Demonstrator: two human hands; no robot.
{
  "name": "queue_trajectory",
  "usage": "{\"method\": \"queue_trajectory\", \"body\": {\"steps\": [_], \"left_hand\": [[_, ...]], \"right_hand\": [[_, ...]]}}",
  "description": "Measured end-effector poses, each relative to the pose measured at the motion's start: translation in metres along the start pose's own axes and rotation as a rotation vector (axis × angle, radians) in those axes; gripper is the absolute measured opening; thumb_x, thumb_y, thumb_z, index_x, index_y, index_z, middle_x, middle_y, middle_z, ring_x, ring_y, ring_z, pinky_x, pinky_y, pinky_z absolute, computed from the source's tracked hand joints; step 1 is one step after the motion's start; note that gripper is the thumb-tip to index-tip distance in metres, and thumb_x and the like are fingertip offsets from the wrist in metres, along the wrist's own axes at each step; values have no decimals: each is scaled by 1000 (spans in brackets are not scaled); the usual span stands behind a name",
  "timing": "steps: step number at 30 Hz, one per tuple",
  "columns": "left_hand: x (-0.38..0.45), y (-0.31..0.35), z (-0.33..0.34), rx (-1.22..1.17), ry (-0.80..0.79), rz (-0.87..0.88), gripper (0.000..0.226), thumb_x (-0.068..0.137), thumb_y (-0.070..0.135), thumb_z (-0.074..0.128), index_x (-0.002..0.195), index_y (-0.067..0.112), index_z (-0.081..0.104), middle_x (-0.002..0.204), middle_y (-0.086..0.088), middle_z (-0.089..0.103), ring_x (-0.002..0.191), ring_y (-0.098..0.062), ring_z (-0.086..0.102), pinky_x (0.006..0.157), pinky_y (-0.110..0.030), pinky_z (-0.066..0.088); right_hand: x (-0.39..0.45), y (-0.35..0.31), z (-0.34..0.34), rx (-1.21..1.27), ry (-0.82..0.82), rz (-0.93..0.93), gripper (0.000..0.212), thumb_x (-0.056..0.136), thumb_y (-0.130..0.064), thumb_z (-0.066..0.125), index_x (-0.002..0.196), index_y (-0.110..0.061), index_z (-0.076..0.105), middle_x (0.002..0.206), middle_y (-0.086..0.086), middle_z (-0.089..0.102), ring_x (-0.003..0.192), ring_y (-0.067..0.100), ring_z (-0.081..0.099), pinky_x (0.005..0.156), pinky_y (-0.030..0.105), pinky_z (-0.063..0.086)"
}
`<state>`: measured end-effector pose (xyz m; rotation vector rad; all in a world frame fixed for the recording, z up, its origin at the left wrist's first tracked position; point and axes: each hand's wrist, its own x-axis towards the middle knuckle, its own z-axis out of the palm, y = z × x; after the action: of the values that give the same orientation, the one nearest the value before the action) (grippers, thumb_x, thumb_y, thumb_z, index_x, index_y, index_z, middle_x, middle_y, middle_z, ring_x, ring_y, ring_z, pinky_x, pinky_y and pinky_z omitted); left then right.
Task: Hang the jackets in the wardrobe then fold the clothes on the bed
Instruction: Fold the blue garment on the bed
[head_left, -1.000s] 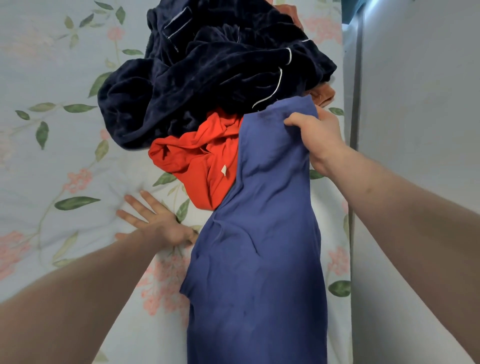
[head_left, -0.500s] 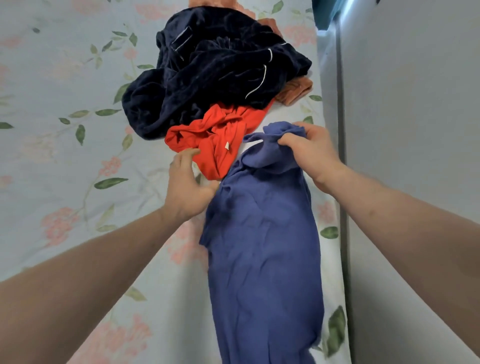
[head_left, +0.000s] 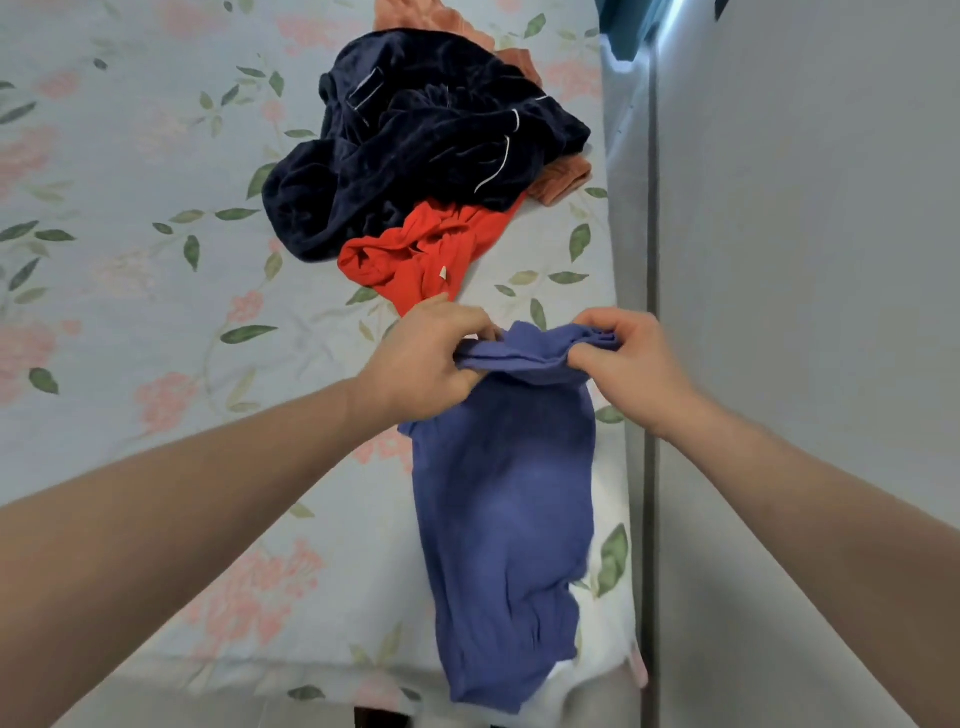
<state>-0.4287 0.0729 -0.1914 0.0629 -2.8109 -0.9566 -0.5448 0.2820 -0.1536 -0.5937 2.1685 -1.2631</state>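
Head view, looking down at a bed. A blue garment (head_left: 506, 499) lies lengthwise at lower centre of the frame, along the right edge of the bed (head_left: 156, 312), its lower end hanging over the near edge. Both hands pinch its bunched upper edge at centre frame: the left hand (head_left: 428, 358) grips the left part of that edge with fingers curled over the cloth, and the right hand (head_left: 623, 358) grips the right part, thumb and fingers closed on the folds. The edge stretches between the two hands, raised slightly above the sheet.

Just above the left hand lies a crumpled red garment (head_left: 421, 254), a small pale tag showing on it. A dark navy garment with thin white piping (head_left: 415, 145) sits heaped on the red one, at upper centre. An orange-brown cloth (head_left: 563, 179) shows from beneath the navy heap on its right side and at the top of the frame.

The bed carries a pale sheet printed with green leaves and pink flowers. A plain grey-white surface (head_left: 805, 260) fills the right of the frame, beside the bed.
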Motion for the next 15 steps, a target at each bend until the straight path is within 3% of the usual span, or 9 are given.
{"method": "queue_trajectory", "body": {"steps": [2, 7, 10, 13, 15], "left_hand": [[-26, 17, 1, 12, -85, 3, 21, 71, 12, 59, 91, 17, 65, 71, 11, 56, 70, -20, 49, 73, -27, 40], [-94, 45, 26, 29, -225, -22, 20, 78, 14, 67, 89, 27, 57, 79, 11, 61, 70, -14, 53, 58, -34, 44], [-130, 57, 50, 35, -281, -35, 17, 79, 20, 61, 91, 30, 54, 84, 9, 63, 75, -19, 59, 58, -31, 44], [-160, 63, 74, 81, -322, -23, 14, 76, 29, 46, 89, 30, 51, 83, 9, 62, 73, -18, 57, 56, -25, 35], [-178, 67, 88, 98, -346, -38, 16, 73, 30, 46, 88, 30, 51, 82, 11, 61, 71, -16, 56, 54, -25, 36]], "right_hand": [[-30, 8, 0, -35, -42, -3, 12, 74, -7, 54, 73, -7, 66, 72, 24, 54, 65, 18, 41, 62, 34, 32], [-100, 36, 11, -147, -156, -21, 30, 78, 6, 56, 73, -21, 70, 70, 2, 66, 65, 10, 56, 62, 32, 44], [-134, 61, 24, -275, -226, -21, 29, 74, -2, 58, 77, -26, 73, 74, -6, 71, 69, 11, 66, 65, 35, 54], [-160, 86, 38, -409, -345, -95, 25, 70, -8, 58, 76, -28, 70, 75, -13, 70, 70, 9, 64, 67, 34, 51], [-174, 103, 47, -481, -379, -128, 21, 69, -11, 57, 75, -28, 68, 76, -14, 69, 73, 9, 62, 75, 33, 49]]}}
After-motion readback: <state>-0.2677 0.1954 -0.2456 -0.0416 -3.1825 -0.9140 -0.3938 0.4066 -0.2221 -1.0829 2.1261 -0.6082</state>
